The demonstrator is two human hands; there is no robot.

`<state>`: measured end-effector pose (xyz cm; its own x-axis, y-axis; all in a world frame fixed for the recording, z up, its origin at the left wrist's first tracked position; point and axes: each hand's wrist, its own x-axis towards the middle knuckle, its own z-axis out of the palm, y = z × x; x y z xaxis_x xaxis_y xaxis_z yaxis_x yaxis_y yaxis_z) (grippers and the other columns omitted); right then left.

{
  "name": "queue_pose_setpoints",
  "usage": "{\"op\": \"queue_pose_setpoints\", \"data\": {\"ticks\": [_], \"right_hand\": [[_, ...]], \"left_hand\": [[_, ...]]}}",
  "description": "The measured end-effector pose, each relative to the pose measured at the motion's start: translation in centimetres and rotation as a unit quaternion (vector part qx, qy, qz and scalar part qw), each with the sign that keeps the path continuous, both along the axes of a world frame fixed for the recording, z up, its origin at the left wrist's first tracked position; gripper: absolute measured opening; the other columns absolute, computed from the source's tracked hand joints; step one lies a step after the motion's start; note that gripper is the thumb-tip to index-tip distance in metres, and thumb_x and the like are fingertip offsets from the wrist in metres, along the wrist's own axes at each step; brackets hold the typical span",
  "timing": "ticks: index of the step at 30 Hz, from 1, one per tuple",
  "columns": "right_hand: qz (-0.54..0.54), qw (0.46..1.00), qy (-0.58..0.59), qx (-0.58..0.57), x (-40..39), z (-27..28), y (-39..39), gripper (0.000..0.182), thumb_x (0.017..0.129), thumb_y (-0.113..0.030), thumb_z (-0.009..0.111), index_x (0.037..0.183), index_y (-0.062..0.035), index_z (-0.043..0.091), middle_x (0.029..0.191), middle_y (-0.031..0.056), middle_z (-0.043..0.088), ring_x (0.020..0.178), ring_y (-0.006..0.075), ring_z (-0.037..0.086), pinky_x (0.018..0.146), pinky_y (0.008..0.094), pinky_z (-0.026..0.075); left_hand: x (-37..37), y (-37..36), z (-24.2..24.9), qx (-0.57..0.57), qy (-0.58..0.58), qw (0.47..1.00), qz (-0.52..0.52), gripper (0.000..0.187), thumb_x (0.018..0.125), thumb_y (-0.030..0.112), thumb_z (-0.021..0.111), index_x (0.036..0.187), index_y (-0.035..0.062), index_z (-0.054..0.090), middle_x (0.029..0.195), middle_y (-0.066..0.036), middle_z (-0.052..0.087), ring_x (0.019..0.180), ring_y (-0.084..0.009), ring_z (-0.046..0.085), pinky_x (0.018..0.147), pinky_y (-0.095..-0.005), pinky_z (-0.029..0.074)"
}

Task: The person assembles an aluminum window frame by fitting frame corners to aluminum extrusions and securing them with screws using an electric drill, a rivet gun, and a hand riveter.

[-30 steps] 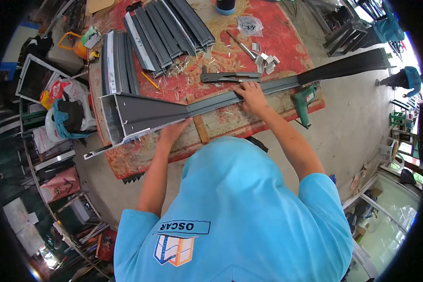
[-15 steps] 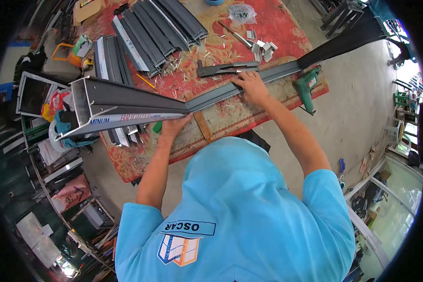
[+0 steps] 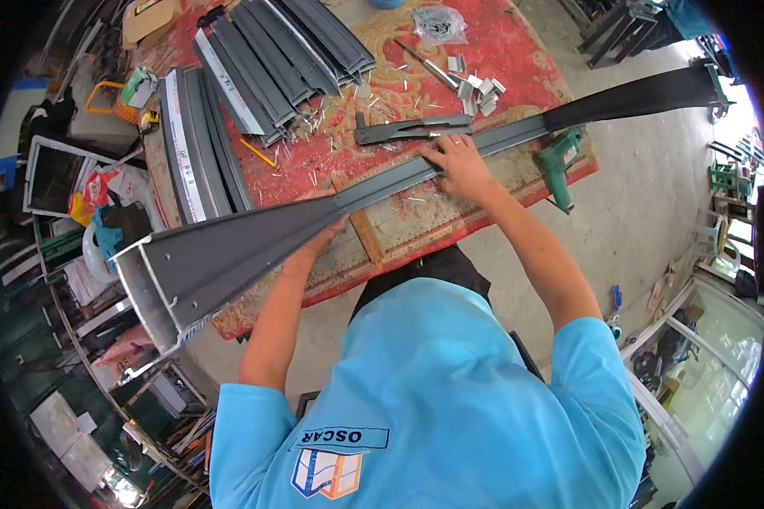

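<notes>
Head view: long bar (image 3: 382, 186) slants lengthwise across table (image 3: 522, 72) — right hand (image 3: 464, 173) loosely open on top, left hand (image 3: 316, 243) at near side, grip hidden.

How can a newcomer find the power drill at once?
Look at the red table, at its near right corner. There, on the person's side of the long dark bar, lies the power drill. Its green body sets it apart from the grey and silver metal nearby.
</notes>
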<state>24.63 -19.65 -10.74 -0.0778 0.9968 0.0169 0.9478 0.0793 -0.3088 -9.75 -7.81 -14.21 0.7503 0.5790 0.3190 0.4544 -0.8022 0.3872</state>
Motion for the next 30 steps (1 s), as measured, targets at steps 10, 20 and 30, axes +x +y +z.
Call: {"op": "queue_pose_setpoints", "data": {"ticks": [10,20,30], "right_hand": [[0.010,0.987,0.150,0.059,0.6,0.9,-0.2,0.067,0.068,-0.014,0.079,0.131,-0.0127,0.056,0.126,0.0130,0.053,0.123,0.0343,0.048,0.104,0.0470,0.038],[-0.403,0.891,0.072,0.198,9.2,1.2,-15.2,0.036,0.086,-0.005,0.067,0.122,-0.0054,0.065,0.125,0.0166,0.055,0.119,0.0327,0.052,0.101,0.0399,0.041],[-0.405,0.903,0.116,0.083,9.7,1.4,-16.1,0.033,0.089,-0.007,0.065,0.122,-0.0016,0.064,0.130,0.0181,0.052,0.122,0.0312,0.052,0.103,0.0387,0.041]], "left_hand": [[1.1,-0.6,3.4,-0.062,0.057,0.996,0.038,0.041,0.071,0.026,0.081,0.105,0.0089,0.066,0.099,-0.009,0.065,0.096,-0.0319,0.063,0.088,-0.0444,0.049],[0.8,-0.4,1.8,-0.055,0.035,0.997,0.040,0.054,0.066,0.028,0.084,0.110,0.0077,0.060,0.100,-0.013,0.062,0.095,-0.0369,0.060,0.086,-0.0474,0.047],[0.7,0.0,2.0,-0.087,0.046,0.995,0.017,0.059,0.061,0.029,0.086,0.109,0.0052,0.060,0.097,-0.014,0.063,0.094,-0.0367,0.060,0.084,-0.0467,0.047]]}}
